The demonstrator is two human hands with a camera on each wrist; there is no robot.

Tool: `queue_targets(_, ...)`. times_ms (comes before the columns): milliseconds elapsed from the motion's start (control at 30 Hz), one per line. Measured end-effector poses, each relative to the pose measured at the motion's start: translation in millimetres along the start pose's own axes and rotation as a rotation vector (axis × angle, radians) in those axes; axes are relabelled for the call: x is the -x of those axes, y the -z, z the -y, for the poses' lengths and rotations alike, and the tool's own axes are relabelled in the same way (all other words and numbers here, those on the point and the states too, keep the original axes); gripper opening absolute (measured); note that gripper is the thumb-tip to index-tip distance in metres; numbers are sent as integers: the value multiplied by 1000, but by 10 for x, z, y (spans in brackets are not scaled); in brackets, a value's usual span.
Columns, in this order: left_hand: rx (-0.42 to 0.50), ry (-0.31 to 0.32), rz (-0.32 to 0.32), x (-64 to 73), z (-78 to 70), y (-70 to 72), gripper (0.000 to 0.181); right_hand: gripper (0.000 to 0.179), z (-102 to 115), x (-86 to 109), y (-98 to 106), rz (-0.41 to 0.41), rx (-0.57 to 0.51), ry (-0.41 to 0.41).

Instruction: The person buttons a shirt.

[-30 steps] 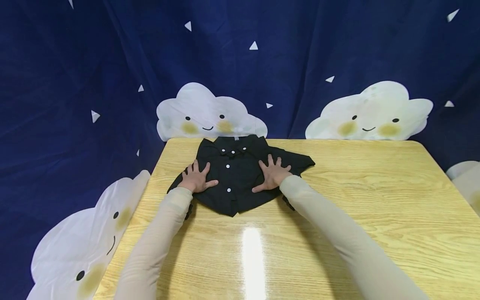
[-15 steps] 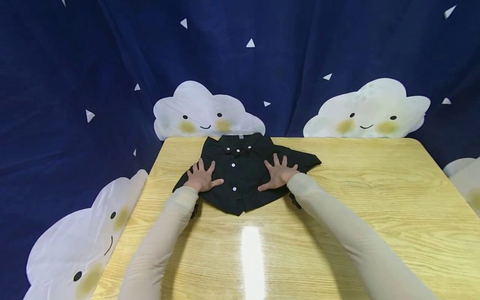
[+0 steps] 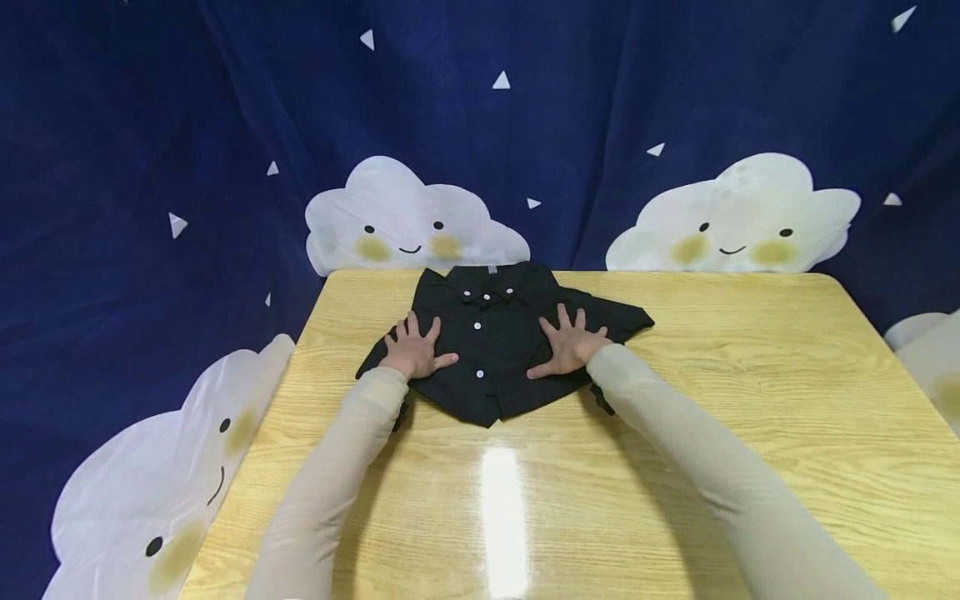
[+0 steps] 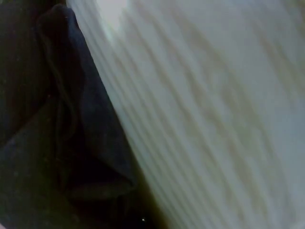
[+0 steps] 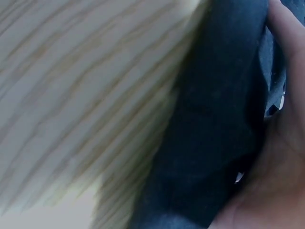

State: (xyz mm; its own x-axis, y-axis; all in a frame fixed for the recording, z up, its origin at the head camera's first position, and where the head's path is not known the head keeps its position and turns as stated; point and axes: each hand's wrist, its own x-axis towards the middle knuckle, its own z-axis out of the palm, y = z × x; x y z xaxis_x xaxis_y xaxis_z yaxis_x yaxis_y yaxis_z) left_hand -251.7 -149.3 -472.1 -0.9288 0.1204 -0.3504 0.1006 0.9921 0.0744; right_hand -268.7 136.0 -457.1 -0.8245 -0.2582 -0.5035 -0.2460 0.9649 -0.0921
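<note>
A black button-up shirt [image 3: 501, 350] lies front up on the table, its collar [image 3: 480, 279] toward the far edge and white buttons down the middle. Fingers spread, my left hand [image 3: 414, 350] rests flat on the shirt's left side. On the opposite side my right hand [image 3: 568, 343] rests likewise, thumb pointing inward. One sleeve [image 3: 615, 315] sticks out to the right beyond that hand. The left wrist view has the dark hem of the shirt [image 4: 100, 124] against the wood. In the right wrist view, my right hand [image 5: 281, 162] lies along the shirt's dark cloth [image 5: 209, 105].
The light wooden table [image 3: 750, 375] extends to the right and toward me, with a bright glare strip in front of the shirt. A dark blue curtain [image 3: 570, 100] with smiling white clouds hangs behind and to the left.
Both hands have slid to the right over the table, and the shirt has shifted right along with them. The fingers stay spread, and the head view has tilted slightly.
</note>
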Motion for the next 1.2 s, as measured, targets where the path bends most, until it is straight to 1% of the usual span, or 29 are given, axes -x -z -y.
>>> queue_targets(167,-4,-2,-5,-1,-55,-3,84,115,-56,34,-6,1,-14,11)
queue_targets(400,-14,-7,-5,2,-154,-1,84,117,-150,45,-37,-1,-5,11)
queue_targets(700,-23,-22,-15,-48,-282,-5,84,117,-280,102,-39,-7,6,0)
queue_targets(1000,-25,-10,-19,-44,-435,-25,84,117,-395,161,-45,0,10,2)
queue_targets(1200,-35,-24,-18,-47,-517,-17,84,116,-483,186,-53,-3,23,0)
